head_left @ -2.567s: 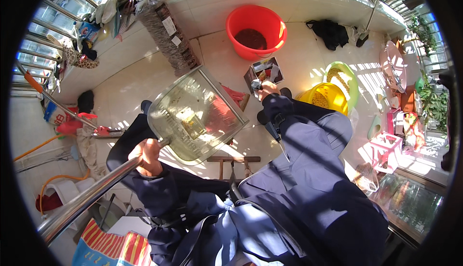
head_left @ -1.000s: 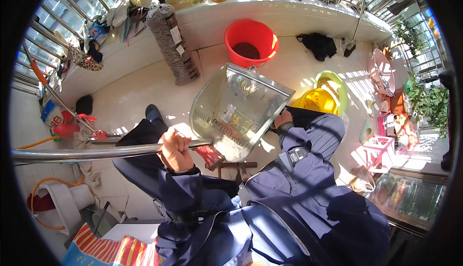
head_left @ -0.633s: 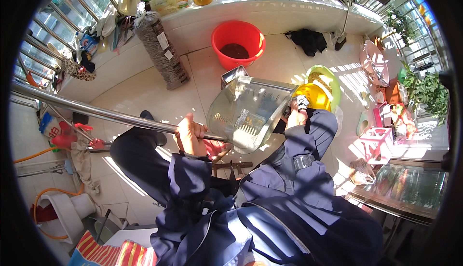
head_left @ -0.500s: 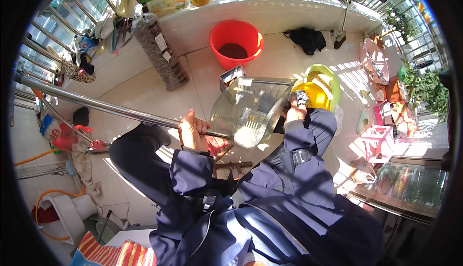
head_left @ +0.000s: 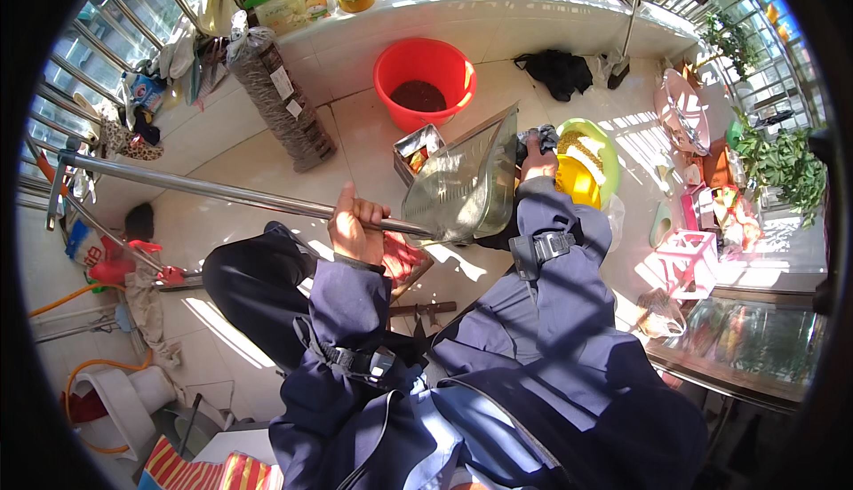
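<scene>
My left hand [head_left: 357, 231] is wrapped round the metal handle [head_left: 240, 195] of a long-handled dustpan, close to where it joins the pan. The translucent greenish dustpan [head_left: 460, 186] is tipped up on edge between my knees, its handle running off to the left. My right hand [head_left: 538, 163] grips a crumpled grey cloth [head_left: 539, 136] beside the pan's right edge. Whether the cloth touches the pan I cannot tell. Right of that hand sit a yellow basin [head_left: 578, 181] and a light green basin [head_left: 606, 154]. A small open box [head_left: 414, 149] stands behind the pan.
Farther off is a red bucket [head_left: 425, 53] with dark material in it. A tall filled bag [head_left: 283, 99] leans at the far left. A black cloth [head_left: 558, 74] lies on the tiles. To the right are a pink stand [head_left: 689, 263] and a glass-topped table [head_left: 746, 339].
The dustpan has turned from lying face-up to standing steeper on edge. My right hand with the cloth has moved a little away from me. My left hand keeps its hold on the handle.
</scene>
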A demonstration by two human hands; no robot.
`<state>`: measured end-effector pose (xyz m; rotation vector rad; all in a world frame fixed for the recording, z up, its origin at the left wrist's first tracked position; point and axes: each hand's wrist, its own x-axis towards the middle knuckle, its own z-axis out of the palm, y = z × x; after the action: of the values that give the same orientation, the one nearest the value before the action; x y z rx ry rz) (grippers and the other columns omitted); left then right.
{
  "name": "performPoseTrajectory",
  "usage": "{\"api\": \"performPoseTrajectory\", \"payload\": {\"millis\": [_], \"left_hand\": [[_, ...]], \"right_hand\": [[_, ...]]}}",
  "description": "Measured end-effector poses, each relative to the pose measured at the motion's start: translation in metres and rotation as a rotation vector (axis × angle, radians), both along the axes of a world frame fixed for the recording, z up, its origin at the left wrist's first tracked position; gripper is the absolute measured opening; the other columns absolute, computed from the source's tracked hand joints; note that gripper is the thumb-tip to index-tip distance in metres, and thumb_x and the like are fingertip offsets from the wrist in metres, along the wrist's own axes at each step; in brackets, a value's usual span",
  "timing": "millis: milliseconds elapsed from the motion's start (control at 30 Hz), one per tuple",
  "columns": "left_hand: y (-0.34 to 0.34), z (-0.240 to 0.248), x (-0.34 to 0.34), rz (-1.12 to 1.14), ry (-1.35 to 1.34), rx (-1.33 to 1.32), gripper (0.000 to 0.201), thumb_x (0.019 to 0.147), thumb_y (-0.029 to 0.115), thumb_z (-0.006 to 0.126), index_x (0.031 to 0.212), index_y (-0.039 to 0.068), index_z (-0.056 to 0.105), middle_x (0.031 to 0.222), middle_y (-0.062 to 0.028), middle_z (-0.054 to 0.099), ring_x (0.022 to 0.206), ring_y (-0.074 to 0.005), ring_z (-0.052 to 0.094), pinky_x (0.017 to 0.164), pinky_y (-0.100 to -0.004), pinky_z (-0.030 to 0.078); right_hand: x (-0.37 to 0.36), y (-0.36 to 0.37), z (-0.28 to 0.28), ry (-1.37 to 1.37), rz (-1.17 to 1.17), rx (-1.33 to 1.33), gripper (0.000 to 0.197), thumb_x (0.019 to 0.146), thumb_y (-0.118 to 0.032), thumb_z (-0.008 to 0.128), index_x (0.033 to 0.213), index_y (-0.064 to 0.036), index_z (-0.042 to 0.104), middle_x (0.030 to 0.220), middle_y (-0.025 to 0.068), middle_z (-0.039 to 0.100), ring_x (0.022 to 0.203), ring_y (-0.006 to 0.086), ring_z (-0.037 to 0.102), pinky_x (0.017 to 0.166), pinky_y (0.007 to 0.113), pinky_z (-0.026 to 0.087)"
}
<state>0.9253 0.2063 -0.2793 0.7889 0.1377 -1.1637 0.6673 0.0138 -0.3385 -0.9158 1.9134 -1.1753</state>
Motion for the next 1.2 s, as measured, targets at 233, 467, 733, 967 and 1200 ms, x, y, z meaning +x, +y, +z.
{"api": "performPoseTrajectory", "payload": {"millis": [233,467,733,967,1200], "left_hand": [[-0.017,-0.009,0.004,0.050,0.067,-0.048,0.048,0.096,0.034,0.053,0.059,0.015,0.030,0.056,0.0007,0.027,0.055,-0.0161,0.035,0.066,-0.0378,0.044],[-0.027,-0.012,0.017,0.130,0.106,-0.043,0.046,0.097,0.039,0.050,0.062,0.015,0.032,0.057,0.0004,0.029,0.055,-0.0167,0.034,0.066,-0.0379,0.044],[-0.027,-0.019,0.030,0.114,0.154,-0.103,0.048,0.097,0.046,0.046,0.063,0.014,0.032,0.058,0.0005,0.029,0.057,-0.0158,0.035,0.070,-0.0364,0.044],[-0.030,-0.025,0.042,0.191,0.128,-0.089,0.052,0.095,0.051,0.045,0.063,0.013,0.030,0.058,0.0004,0.027,0.057,-0.0159,0.033,0.069,-0.0352,0.042],[-0.033,-0.027,0.058,0.266,0.153,-0.076,0.054,0.091,0.058,0.041,0.064,0.012,0.029,0.059,0.0002,0.028,0.059,-0.0167,0.035,0.066,-0.0346,0.044]], "right_hand": [[0.032,-0.028,0.019,-0.340,0.116,-0.073,0.030,0.091,-0.029,0.058,0.097,0.0007,0.056,0.084,0.0140,0.063,0.059,0.0254,0.063,0.049,0.042,0.058],[0.042,-0.034,0.027,-0.585,0.218,-0.049,0.028,0.095,-0.024,0.051,0.109,-0.0005,0.044,0.096,0.0189,0.061,0.074,0.0351,0.069,0.051,0.045,0.060],[0.026,0.012,0.032,-0.583,0.198,-0.078,0.031,0.096,-0.027,0.052,0.113,-0.0018,0.046,0.097,0.0136,0.062,0.079,0.0289,0.069,0.053,0.041,0.060],[0.029,0.064,0.022,-0.599,0.149,-0.189,0.017,0.096,-0.021,0.051,0.105,-0.0061,0.050,0.086,0.0074,0.062,0.069,0.0205,0.066,0.052,0.034,0.055],[0.038,0.100,0.013,-0.671,0.216,-0.372,0.016,0.095,-0.020,0.056,0.089,-0.0067,0.050,0.072,0.0035,0.053,0.063,0.0139,0.052,0.058,0.028,0.044]]}}
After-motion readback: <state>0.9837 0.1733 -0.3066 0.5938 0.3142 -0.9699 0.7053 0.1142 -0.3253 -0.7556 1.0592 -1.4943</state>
